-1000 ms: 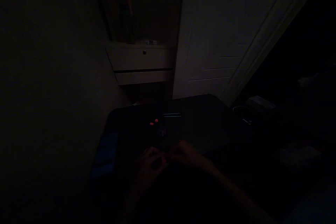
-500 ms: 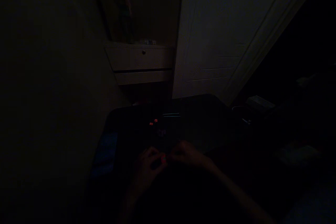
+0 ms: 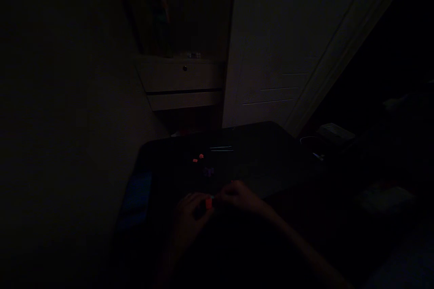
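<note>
The room is very dark. My left hand [image 3: 190, 212] pinches a small red block [image 3: 208, 203] between thumb and fingers, low over the dark table. My right hand [image 3: 236, 193] is just to the right of it, fingers pinched together; what it holds, if anything, I cannot make out. A faint pale sliver shows between the hands. Beyond them lies a small purple piece [image 3: 208, 171]. Two small orange-red pieces, a flat one [image 3: 195, 160] and a rounder one [image 3: 201, 156], lie farther back. Near them are two thin light sticks [image 3: 221, 148], side by side.
The dark table [image 3: 257, 144] has rounded corners. A bluish flat rectangular thing [image 3: 135, 198] lies at its left side. Behind stand a drawer unit [image 3: 185, 79] and a pale panelled door [image 3: 267, 54]. A pale box [image 3: 336, 132] sits off to the right.
The red block in my left hand has turned slightly and shifted a little left and up, so a brighter face shows. My right hand has barely moved.
</note>
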### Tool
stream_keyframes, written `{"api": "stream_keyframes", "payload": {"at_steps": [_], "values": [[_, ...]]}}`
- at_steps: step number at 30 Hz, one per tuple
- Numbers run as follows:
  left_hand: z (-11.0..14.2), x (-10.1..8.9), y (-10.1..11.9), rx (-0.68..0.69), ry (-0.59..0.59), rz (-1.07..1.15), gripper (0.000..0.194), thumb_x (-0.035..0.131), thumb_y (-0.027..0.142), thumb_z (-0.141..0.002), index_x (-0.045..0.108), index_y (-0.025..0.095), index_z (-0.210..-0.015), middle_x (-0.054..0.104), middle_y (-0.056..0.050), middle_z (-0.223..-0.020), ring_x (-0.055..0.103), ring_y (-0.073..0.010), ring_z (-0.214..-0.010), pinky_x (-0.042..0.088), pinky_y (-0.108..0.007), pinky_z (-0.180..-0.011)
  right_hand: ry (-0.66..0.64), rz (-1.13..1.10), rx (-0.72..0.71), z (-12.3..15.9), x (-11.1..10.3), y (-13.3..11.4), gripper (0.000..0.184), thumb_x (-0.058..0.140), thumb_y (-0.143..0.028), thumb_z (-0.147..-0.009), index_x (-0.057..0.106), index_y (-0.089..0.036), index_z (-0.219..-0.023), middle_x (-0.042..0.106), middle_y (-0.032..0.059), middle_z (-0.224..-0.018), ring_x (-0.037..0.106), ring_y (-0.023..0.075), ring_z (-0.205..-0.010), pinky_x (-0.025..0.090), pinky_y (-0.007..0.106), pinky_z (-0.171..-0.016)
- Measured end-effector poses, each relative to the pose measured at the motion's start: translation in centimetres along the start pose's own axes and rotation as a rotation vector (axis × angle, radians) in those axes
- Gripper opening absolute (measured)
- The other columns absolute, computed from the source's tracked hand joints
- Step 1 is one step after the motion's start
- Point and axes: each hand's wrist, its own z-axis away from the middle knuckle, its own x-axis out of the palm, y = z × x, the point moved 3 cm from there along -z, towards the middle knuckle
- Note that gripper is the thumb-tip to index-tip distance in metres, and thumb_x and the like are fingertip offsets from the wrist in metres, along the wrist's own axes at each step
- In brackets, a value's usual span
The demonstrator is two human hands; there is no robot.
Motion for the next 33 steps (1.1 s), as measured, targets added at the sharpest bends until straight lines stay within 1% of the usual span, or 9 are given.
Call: {"api": "stream_keyframes", "payload": {"at_steps": [4, 8, 11, 13, 17, 20, 24, 27, 33], "values": [[0.1, 0.1, -0.3, -0.058, 0.026, -0.04, 0.023, 0.077, 0.029, -0.08, 0.081, 0.03, -0.103, 0.077, -0.002, -0.1, 0.075, -0.0231, -0.093, 0.06, -0.034, -0.082, 0.054, -0.106, 0.025, 0.1, -0.1, 0.6, 0.043, 0.065, -0.05, -0.095, 0.079, -0.013, -0.079, 0.059, -0.002, -0.063, 0.044, 0.0106, -0.059, 0.031, 0.022, -0.054], [0.1, 0.3, -0.5, -0.121, 0.033, -0.072, 0.033, 0.084, 0.032, -0.074, 0.076, 0.028, -0.106, 0.078, -0.002, -0.099, 0.074, -0.0237, -0.088, 0.059, -0.036, -0.08, 0.054, -0.129, 0.018, 0.2, -0.1, 0.6, 0.042, 0.065, -0.05, -0.095, 0.079, -0.013, -0.081, 0.062, -0.0009, -0.067, 0.048, 0.0117, -0.062, 0.034, 0.022, -0.056], [0.0, 0.4, -0.2, -0.125, 0.016, -0.069, 0.024, 0.086, 0.035, -0.076, 0.072, 0.027, -0.094, 0.077, 0.001, -0.09, 0.072, -0.0215, -0.081, 0.057, -0.033, -0.076, 0.056, -0.119, 0.012, 0.4, 0.0, 0.3, 0.04, 0.065, -0.048, -0.095, 0.079, -0.014, -0.081, 0.064, -0.0002, -0.069, 0.05, 0.0123, -0.064, 0.035, 0.021, -0.056], [-0.1, 0.4, 0.0, -0.103, 0.01, -0.094, 0.02, 0.086, 0.036, -0.078, 0.072, 0.027, -0.089, 0.076, 0.001, -0.091, 0.072, -0.0216, -0.085, 0.056, -0.033, -0.078, 0.054, -0.089, -0.003, 0.5, 0.1, 0.2, 0.038, 0.064, -0.045, -0.096, 0.079, -0.014, -0.081, 0.065, 0.0003, -0.069, 0.051, 0.0126, -0.064, 0.036, 0.021, -0.057], [-0.2, 0.6, 0.1, -0.088, 0.004, -0.167, 0.021, 0.087, 0.038, -0.079, 0.076, 0.029, -0.095, 0.075, 0.0, -0.099, 0.073, -0.022, -0.089, 0.056, -0.033, -0.079, 0.092, 0.0, -0.01, 0.8, 0.3, 0.3, 0.034, 0.061, -0.037, -0.097, 0.078, -0.014, -0.081, 0.068, 0.0016, -0.071, 0.054, 0.0136, -0.066, 0.037, 0.021, -0.057], [-0.2, 0.6, 0.1, -0.067, -0.015, -0.18, 0.028, 0.086, 0.042, -0.078, 0.078, 0.031, -0.102, 0.074, 0.0, -0.1, 0.074, -0.0221, -0.09, 0.057, -0.032, -0.078, 0.098, 0.062, 0.011, 0.9, 0.4, 0.6, 0.031, 0.06, -0.034, -0.097, 0.078, -0.014, -0.081, 0.07, 0.0018, -0.072, 0.056, 0.0139, -0.066, 0.036, 0.022, -0.057], [-0.1, 0.5, 0.1, -0.054, -0.039, -0.158, 0.034, 0.087, 0.041, -0.077, 0.079, 0.033, -0.11, 0.075, -0.001, -0.104, 0.074, -0.0236, -0.094, 0.058, -0.034, -0.081, 0.081, 0.135, 0.025, 1.0, 0.5, 0.5, 0.032, 0.062, -0.037, -0.096, 0.079, -0.015, -0.082, 0.072, 0.0027, -0.074, 0.059, 0.015, -0.067, 0.036, 0.023, -0.057], [-0.1, 0.5, 0.1, -0.06, -0.061, -0.13, 0.03, 0.085, 0.039, -0.08, 0.08, 0.033, -0.11, 0.075, -0.001, -0.104, 0.074, -0.0235, -0.095, 0.058, -0.033, -0.081, 0.065, 0.171, 0.057, 1.2, 0.4, 0.3, 0.031, 0.064, -0.037, -0.094, 0.08, -0.015, -0.082, 0.072, 0.0029, -0.073, 0.059, 0.0148, -0.066, 0.035, 0.023, -0.056], [-0.3, 0.3, 0.1, -0.061, -0.099, -0.085, 0.017, 0.079, 0.036, -0.086, 0.081, 0.033, -0.102, 0.074, 0.0, -0.1, 0.073, -0.0217, -0.094, 0.057, -0.032, -0.081, 0.007, 0.088, 0.082, 0.9, 0.1, -0.3, 0.031, 0.063, -0.035, -0.094, 0.081, -0.013, -0.082, 0.071, 0.0021, -0.07, 0.057, 0.0136, -0.064, 0.035, 0.022, -0.054]]}}
